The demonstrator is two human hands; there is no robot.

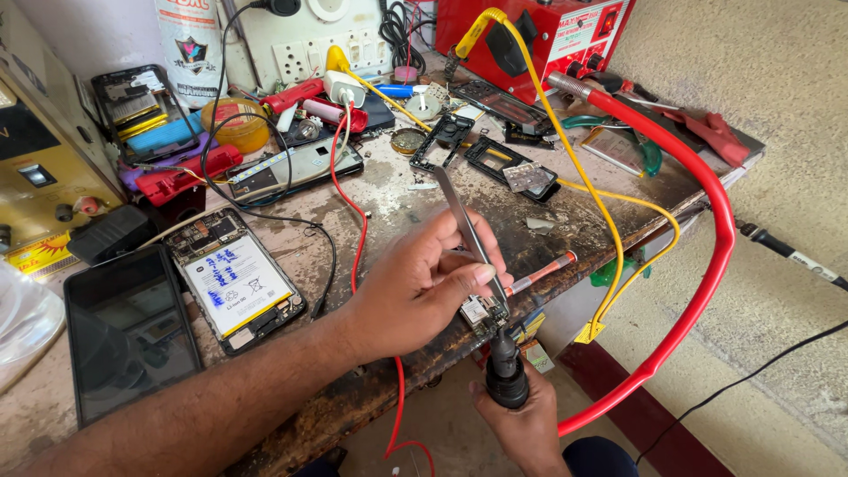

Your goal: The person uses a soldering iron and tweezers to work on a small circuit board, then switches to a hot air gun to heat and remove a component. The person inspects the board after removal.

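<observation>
Left hand point(424, 287) pinches slim steel tweezers point(468, 231); right hand point(523, 422) grips ribbed black nozzle point(505, 369).

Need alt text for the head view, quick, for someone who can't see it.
The left hand holds metal tweezers on a small circuit board at the workbench edge, while the right hand aims a black hot-air handle at it. An opened phone lies left.

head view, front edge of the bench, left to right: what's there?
Black phone screen → opened phone with white battery → thin red wire → left hand holding tweezers → small circuit board → yellow cable → thick red hose.
</observation>
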